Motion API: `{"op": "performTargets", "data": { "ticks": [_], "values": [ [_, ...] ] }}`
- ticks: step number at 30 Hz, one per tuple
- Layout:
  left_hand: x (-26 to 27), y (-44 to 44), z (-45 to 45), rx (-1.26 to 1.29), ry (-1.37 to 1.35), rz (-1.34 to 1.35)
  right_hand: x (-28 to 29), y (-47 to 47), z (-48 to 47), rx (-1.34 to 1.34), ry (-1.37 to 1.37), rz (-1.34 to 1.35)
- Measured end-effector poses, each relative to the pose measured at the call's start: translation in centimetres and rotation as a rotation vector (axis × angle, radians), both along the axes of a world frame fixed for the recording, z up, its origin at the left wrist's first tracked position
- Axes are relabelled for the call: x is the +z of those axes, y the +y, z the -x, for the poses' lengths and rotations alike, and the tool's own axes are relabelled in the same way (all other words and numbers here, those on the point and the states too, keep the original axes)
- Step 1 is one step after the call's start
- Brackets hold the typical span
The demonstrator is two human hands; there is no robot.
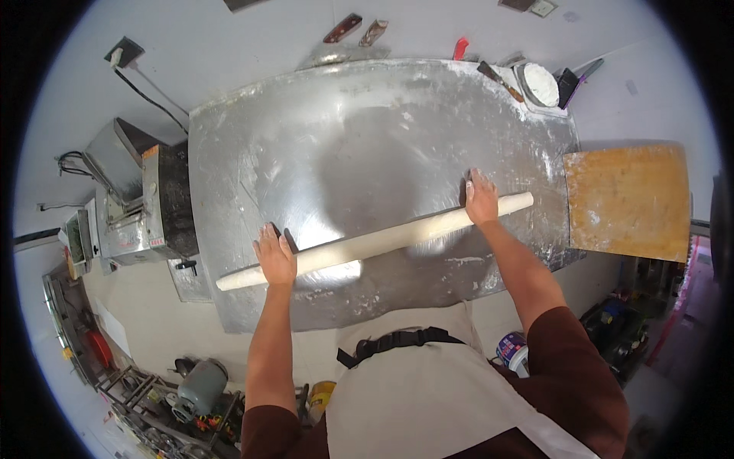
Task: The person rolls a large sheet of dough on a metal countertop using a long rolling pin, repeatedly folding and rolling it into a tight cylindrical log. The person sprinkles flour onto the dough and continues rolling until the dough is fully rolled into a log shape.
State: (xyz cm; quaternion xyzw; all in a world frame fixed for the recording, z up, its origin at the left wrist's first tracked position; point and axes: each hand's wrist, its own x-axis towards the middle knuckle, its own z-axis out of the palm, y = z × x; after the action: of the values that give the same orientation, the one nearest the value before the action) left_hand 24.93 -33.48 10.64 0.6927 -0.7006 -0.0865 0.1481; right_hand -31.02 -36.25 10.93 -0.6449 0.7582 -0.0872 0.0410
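A long, pale dough rope point(378, 235) lies at a slant across a metal worktop point(275, 143), its right end farther from me than its left. My left hand point(275, 255) rests palm down over the rope near its left end, fingers pointing away and a little apart. Near the other end, my right hand point(481, 198) lies flat on top in the same way, with white flour on its fingers. Neither hand is closed around the dough, and a short tip sticks out beyond each. The undersides of both palms are hidden.
At the back right corner stand a bowl of flour point(541, 85) and a scraper point(500, 81). A wooden board point(628, 201) adjoins the worktop's right edge. To the left is a metal machine point(129, 212). Behind me on the floor are a gas cylinder point(202, 385) and a bucket point(513, 350).
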Motion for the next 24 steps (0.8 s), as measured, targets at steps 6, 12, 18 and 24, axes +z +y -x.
{"op": "performTargets", "data": {
  "ticks": [6, 12, 18, 24],
  "values": [
    [0.9, 2.2, 3.5, -0.294, 0.022, -0.066, -0.2, 3.8, -3.1, 0.173, -0.001, 0.036],
    [-1.1, -3.6, 4.1, -0.233, -0.065, 0.031, -1.8, -1.5, -2.7, 0.146, 0.047, 0.099],
    [1.3, -8.5, 5.7, -0.25, 0.04, -0.04, 0.7, -6.6, -4.2, 0.099, -0.007, -0.014],
    [0.2, -3.7, 8.7, -0.303, -0.022, 0.044, -0.5, -2.1, -4.6, 0.16, 0.03, -0.003]
  ]
}}
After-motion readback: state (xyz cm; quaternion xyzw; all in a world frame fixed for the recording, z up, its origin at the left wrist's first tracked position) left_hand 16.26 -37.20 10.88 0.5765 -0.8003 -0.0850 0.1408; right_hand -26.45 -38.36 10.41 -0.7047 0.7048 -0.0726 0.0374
